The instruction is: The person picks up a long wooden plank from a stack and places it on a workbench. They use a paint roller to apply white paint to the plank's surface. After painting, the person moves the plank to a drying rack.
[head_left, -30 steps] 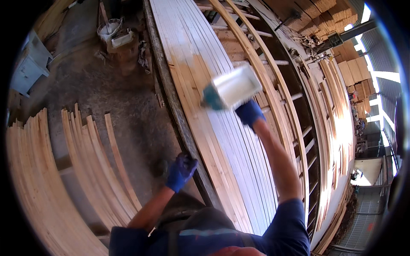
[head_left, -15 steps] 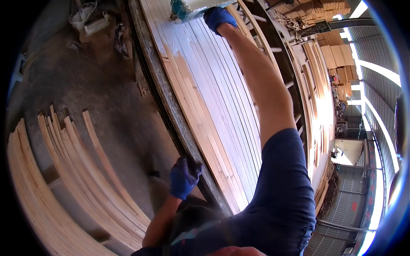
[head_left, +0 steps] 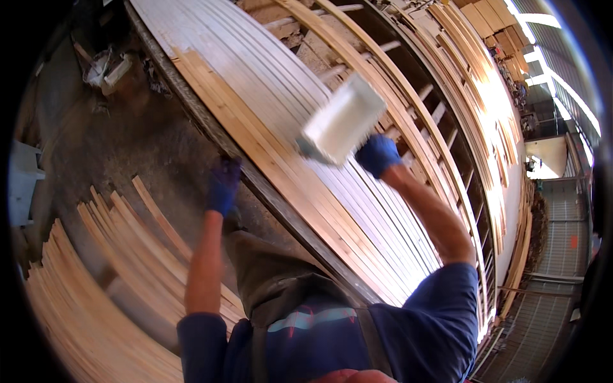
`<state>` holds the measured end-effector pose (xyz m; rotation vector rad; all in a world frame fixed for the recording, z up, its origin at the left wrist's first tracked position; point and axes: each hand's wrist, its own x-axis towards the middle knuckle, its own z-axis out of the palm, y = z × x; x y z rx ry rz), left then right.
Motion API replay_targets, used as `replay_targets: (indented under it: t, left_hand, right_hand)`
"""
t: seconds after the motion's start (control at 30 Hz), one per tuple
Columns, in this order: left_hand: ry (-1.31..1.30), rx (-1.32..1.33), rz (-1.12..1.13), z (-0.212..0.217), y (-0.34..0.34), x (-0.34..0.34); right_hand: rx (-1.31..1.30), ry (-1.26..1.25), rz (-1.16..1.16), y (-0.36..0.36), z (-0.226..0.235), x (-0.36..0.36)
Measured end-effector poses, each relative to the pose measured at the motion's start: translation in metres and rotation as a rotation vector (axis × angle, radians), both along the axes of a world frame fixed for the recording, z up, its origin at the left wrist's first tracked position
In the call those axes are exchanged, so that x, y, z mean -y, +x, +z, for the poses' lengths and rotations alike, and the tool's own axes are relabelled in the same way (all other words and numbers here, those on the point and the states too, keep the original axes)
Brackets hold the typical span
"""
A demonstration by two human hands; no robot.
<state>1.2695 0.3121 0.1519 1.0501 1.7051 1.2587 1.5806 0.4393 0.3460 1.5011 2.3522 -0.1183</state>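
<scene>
My right hand [head_left: 378, 155], in a blue glove, grips a rectangular, box-like white tool [head_left: 345, 121] coated in white paint, its exact kind unclear. The tool is tilted over a row of long, narrow wooden strips lying side by side. Toward the far side those strips are white-coated [head_left: 255, 60]; along the near side several remain plain bare wood [head_left: 255, 137]. My left hand [head_left: 223, 186], also gloved in blue, is beside the dark near edge of the bench [head_left: 268, 195]. Its fingers are dark and blurred, and whether they touch the edge is unclear.
Loose wooden strips [head_left: 128, 236] are stacked low on the left. A paint-smeared bucket [head_left: 99, 67] stands on the floor at upper left, with a pale stool-like object [head_left: 24, 182] at the left rim. Beyond the bench run a wooden rack [head_left: 415, 96] and more timber [head_left: 491, 115].
My right hand has drawn the white tool from the top of the view back toward me, bending the arm. My left hand has moved forward along the bench edge. The view has shifted.
</scene>
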Motion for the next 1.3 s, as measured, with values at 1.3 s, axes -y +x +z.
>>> replay_targets:
  t: [1.3]
  left_hand:
    - [-0.224, 0.355, -0.032, -0.082, 0.27, 0.307]
  right_hand:
    - [-0.648, 0.033, 0.04, 0.416, -0.047, 0.197]
